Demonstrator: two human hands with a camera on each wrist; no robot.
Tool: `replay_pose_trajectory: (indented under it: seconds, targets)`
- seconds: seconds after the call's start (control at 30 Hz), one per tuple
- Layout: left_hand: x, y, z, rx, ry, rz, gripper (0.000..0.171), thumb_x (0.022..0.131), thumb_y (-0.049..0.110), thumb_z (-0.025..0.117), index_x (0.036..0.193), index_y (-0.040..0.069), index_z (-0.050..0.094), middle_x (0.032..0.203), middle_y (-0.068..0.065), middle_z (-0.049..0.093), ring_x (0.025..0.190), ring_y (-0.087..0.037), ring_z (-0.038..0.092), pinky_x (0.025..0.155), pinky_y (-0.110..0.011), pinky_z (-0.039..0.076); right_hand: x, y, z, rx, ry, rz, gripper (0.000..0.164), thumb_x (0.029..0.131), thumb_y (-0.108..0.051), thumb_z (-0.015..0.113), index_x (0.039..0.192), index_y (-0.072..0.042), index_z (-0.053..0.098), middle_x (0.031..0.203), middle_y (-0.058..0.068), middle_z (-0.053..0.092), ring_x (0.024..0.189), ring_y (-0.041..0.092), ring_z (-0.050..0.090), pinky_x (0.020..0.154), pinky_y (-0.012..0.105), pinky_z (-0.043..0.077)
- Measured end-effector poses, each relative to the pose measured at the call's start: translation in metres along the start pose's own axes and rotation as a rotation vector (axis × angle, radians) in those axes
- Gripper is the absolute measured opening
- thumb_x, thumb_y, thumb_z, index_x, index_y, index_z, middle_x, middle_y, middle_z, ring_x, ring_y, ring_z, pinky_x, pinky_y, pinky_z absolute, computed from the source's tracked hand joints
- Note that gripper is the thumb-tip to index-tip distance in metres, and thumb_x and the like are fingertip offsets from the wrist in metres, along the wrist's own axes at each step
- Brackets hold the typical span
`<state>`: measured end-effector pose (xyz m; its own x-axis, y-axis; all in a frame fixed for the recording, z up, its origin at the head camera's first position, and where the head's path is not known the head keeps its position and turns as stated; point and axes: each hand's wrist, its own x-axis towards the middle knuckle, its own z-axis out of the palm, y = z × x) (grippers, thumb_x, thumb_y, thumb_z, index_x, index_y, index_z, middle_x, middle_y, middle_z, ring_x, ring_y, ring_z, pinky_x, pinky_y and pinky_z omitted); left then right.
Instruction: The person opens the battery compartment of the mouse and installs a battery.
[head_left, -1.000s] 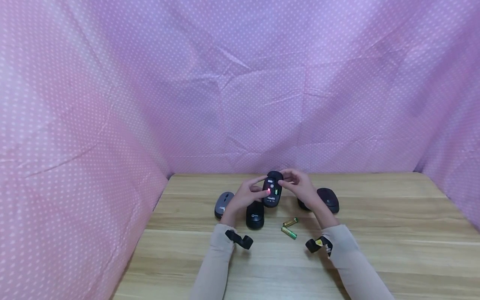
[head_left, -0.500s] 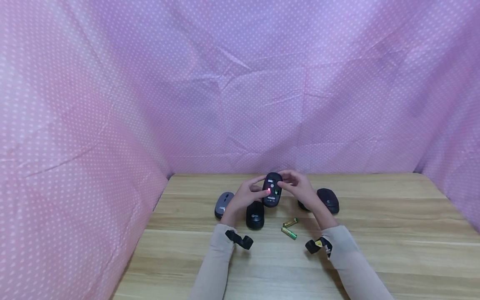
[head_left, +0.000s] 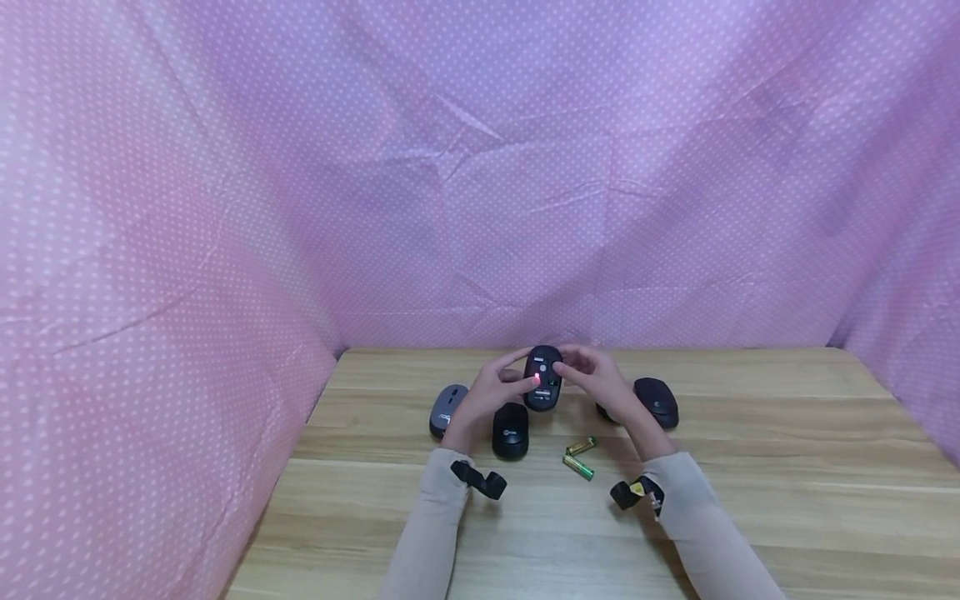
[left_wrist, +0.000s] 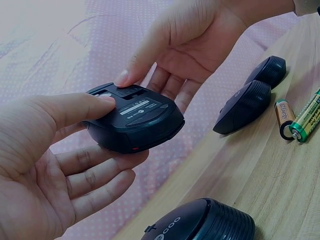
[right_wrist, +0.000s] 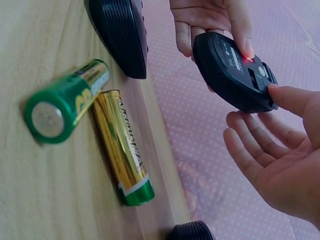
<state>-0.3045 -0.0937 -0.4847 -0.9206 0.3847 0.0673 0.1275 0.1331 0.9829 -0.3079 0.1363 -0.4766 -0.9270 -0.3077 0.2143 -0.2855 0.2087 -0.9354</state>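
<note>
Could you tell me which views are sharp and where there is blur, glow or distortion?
Head view: wide-angle bend, mouse small, red light glowing. Left wrist view: mouse sharp, left hand soft. Right wrist view: green battery blurred, right hand clearer.

Five mice: one held [head_left: 543, 379], one grey [head_left: 447, 408], one black [head_left: 510, 430], two dark at right [head_left: 657, 401] [head_left: 604, 410]. Two batteries [head_left: 581, 444] [head_left: 577, 466]. Two grips [head_left: 491, 390] [head_left: 600, 381]. One surface [head_left: 787, 467].
</note>
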Motion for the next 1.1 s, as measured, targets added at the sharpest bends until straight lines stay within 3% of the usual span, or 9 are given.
replay_pose_trajectory:
  seconds: [0.1, 0.23, 0.5, 1.1]
  targets:
    - [-0.0011, 0.0013, -0.0001, -0.004, 0.01, 0.002, 0.059, 0.097, 0.016, 0.071, 0.152, 0.017, 0.049, 0.119, -0.029, 0.07, 0.093, -0.022, 0.074, 0.086, -0.044, 0.063, -0.001, -0.0007, 0.0013, 0.029, -0.021, 0.046, 0.04, 0.102, -0.021, 0.063, 0.133, 0.004, 0.061, 0.125, 0.026, 0.067, 0.1, 0.014, 0.067, 0.091, 0.052, 0.06]
    - [-0.0023, 0.0027, 0.0, 0.001, 0.018, 0.005, 0.059, 0.097, 0.017, 0.07, 0.152, 0.018, 0.049, 0.122, -0.027, 0.07, 0.099, -0.024, 0.074, 0.085, -0.041, 0.063, -0.0018, -0.0015, 0.0031, 0.064, -0.036, 0.069, 0.043, 0.104, -0.024, 0.061, 0.135, 0.005, 0.06, 0.129, 0.028, 0.065, 0.1, 0.014, 0.069, 0.094, 0.06, 0.056]
    - [-0.0029, 0.0038, -0.0001, -0.016, 0.024, 0.005, 0.057, 0.097, 0.015, 0.07, 0.151, 0.019, 0.051, 0.124, -0.027, 0.069, 0.102, -0.026, 0.073, 0.084, -0.04, 0.064, -0.0017, -0.0007, 0.0043, 0.076, -0.039, 0.048, 0.04, 0.103, -0.021, 0.061, 0.135, 0.005, 0.06, 0.127, 0.029, 0.065, 0.094, 0.007, 0.069, 0.093, 0.059, 0.057]
    - [-0.0033, 0.0046, 0.0005, -0.019, 0.021, 0.013, 0.057, 0.097, 0.012, 0.069, 0.151, 0.016, 0.05, 0.124, -0.029, 0.068, 0.103, -0.028, 0.073, 0.084, -0.04, 0.064, -0.0019, 0.0003, 0.005, 0.044, -0.026, 0.039, 0.039, 0.103, -0.018, 0.062, 0.132, 0.007, 0.061, 0.119, 0.026, 0.069, 0.091, 0.006, 0.068, 0.087, 0.05, 0.061]
